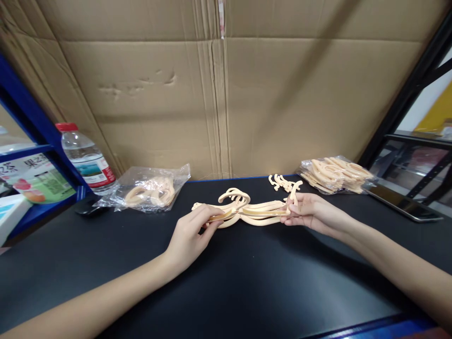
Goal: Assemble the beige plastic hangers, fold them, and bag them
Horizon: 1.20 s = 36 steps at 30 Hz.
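Observation:
A cream plastic clothes hanger (pixel 259 213) is stretched between my two hands, just above the table. My left hand (pixel 194 230) pinches its left arm between thumb and fingers. At the other end, my right hand (pixel 306 212) grips the tip of the right arm, where a small curved cream piece (pixel 294 190) stands up by the fingers. Behind and beneath lie more cream hangers (pixel 270 205), overlapping, with their hooks toward the left middle. A loose pile of small curved cream pieces (pixel 281 181) lies just beyond my right hand.
A clear bag with cream parts (pixel 151 190) lies at left, near a red-capped water bottle (pixel 88 160) and a dark mouse-like object (pixel 91 207). Bagged hangers (pixel 335 174) are at back right beside a tablet-like device (pixel 402 202). Cardboard (pixel 155 94) walls the back of the black table (pixel 226 287).

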{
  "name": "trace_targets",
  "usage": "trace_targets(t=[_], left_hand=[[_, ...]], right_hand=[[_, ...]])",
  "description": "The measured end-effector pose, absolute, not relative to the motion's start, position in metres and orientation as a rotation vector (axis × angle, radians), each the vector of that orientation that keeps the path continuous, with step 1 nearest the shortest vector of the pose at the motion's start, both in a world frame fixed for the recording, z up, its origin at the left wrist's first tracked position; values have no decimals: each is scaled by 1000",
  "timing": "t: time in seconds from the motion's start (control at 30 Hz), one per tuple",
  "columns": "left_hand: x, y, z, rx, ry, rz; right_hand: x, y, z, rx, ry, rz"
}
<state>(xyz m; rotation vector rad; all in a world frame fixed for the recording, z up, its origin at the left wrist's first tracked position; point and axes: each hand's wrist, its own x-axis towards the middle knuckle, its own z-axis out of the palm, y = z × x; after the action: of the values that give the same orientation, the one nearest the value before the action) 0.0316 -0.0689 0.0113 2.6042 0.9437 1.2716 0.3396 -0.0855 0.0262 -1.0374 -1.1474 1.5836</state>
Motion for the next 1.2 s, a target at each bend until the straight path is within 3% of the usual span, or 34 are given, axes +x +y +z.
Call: trace_targets(t=[0.33,0.73,1.2], left_hand=[[31,-68,10,2608,942,1264],[30,-68,10,2566,938,1264],[31,-71,9,2462,941,1274]], right_hand=[[341,-85,28,-1061,-1135,1601],[324,-93,27,-1051,-1160,1285],[320,-94,24,-1049,-1137,1149]])
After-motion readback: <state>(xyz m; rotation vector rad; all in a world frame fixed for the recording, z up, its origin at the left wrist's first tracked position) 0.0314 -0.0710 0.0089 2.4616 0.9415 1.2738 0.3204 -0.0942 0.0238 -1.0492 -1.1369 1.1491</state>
